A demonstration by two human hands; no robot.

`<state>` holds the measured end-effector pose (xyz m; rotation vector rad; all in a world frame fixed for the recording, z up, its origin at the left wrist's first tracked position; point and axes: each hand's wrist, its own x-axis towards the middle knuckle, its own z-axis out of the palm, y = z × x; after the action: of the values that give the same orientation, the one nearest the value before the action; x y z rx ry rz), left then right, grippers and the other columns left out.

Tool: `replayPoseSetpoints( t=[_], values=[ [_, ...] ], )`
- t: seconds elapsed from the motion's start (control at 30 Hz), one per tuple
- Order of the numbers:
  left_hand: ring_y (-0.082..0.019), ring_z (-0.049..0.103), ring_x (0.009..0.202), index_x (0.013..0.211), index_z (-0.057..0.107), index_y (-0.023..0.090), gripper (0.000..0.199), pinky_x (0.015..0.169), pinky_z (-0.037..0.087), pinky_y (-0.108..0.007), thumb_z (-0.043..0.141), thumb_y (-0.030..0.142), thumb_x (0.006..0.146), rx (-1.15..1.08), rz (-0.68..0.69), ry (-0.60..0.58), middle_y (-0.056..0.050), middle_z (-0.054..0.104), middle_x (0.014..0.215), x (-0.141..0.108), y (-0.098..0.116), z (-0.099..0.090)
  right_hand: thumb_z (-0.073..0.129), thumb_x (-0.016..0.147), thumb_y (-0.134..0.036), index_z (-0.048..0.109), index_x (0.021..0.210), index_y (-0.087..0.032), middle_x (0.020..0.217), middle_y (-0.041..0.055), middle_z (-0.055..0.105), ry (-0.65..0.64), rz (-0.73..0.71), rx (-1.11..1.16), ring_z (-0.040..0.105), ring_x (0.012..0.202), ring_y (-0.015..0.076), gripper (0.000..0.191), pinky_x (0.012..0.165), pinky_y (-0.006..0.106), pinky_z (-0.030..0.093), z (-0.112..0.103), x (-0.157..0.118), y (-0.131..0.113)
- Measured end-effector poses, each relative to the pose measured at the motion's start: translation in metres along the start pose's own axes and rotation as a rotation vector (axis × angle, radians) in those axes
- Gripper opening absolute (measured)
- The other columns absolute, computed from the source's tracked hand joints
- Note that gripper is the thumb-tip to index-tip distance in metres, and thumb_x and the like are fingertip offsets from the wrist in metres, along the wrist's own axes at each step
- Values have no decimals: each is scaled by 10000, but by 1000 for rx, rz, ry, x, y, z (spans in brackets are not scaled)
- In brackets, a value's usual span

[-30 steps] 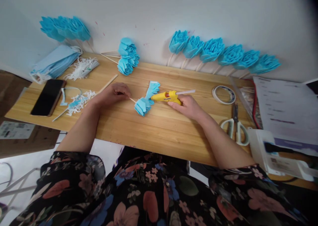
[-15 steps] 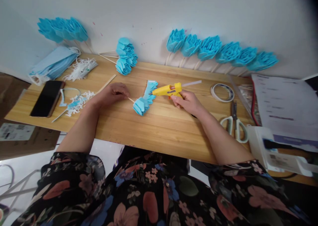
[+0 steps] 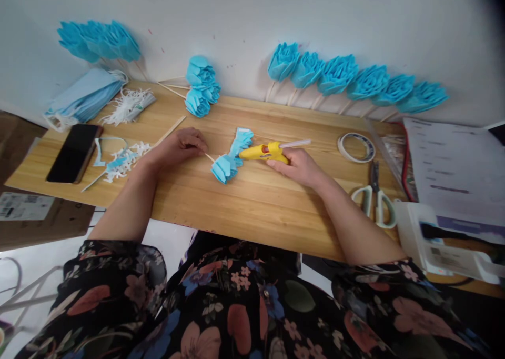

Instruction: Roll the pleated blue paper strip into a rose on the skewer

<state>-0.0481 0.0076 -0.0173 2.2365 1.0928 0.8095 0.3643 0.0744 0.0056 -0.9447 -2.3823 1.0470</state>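
My left hand (image 3: 185, 146) pinches the thin wooden stick of a blue paper flower (image 3: 224, 168), whose head lies on the wooden table. From that head a strip of blue petals (image 3: 242, 140) stretches away from me. My right hand (image 3: 295, 163) is wrapped around a yellow hot glue gun (image 3: 263, 152), with a clear glue stick (image 3: 295, 143) poking out of its back end. The gun's nozzle is at the petal strip, close to the flower head; whether it touches I cannot tell.
Several finished blue flowers (image 3: 337, 75) lean on the wall. Three more lie at the back (image 3: 199, 103). On the left are face masks (image 3: 84, 98), a phone (image 3: 74, 153) and white straps (image 3: 130, 106). Tape (image 3: 356, 147), scissors (image 3: 374, 196) and papers (image 3: 457, 164) lie on the right.
My right hand has brought the glue gun's nozzle down along the petal strip, nearer to the flower head. My left hand keeps its hold on the stick. The view has shifted slightly.
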Motion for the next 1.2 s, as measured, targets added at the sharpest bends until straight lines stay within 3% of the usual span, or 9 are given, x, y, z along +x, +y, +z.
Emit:
replayPoseSetpoints(
  t=[0.17,0.33,0.43,0.73,0.87,1.2],
  values=[
    [-212,740,922,979,894,205,456,884,599,-325,736,612,1111,0,-12,19,-95,833,999,-2,-3,1,705,960,-616,763,1021,-207,734,9,659,23,17,79,584,710,190,417,701,335,430,3,0,-1],
    [-209,750,919,988,898,213,430,867,591,-309,748,596,1110,-7,-1,12,-101,835,996,-2,-3,0,729,936,-792,634,851,-236,622,-35,573,84,146,384,471,546,117,571,551,287,373,4,0,4],
    [-220,756,906,995,904,220,415,859,596,-320,751,588,1111,-19,14,23,-109,837,993,-1,-4,0,770,898,-823,614,828,-242,609,-40,566,131,178,445,468,538,107,605,522,274,359,3,-1,5],
    [-228,755,902,965,902,230,407,853,603,-318,775,598,1085,-17,-13,34,-105,836,973,-2,-5,2,723,952,-643,762,988,-216,646,-26,606,20,73,149,500,604,153,430,611,323,364,0,-4,-1],
    [-228,754,899,964,898,232,425,848,601,-321,765,616,1090,-37,-17,21,-110,830,970,-2,-2,2,708,944,-613,751,928,-215,702,-3,618,-5,26,52,516,669,169,401,659,337,377,1,-3,-4],
    [-243,759,878,961,890,214,432,828,598,-338,748,597,1104,-65,1,-13,-118,827,954,-1,4,-4,713,970,-582,770,1042,-220,745,11,646,-7,17,4,563,720,199,374,707,355,413,0,-2,-3]
  ],
)
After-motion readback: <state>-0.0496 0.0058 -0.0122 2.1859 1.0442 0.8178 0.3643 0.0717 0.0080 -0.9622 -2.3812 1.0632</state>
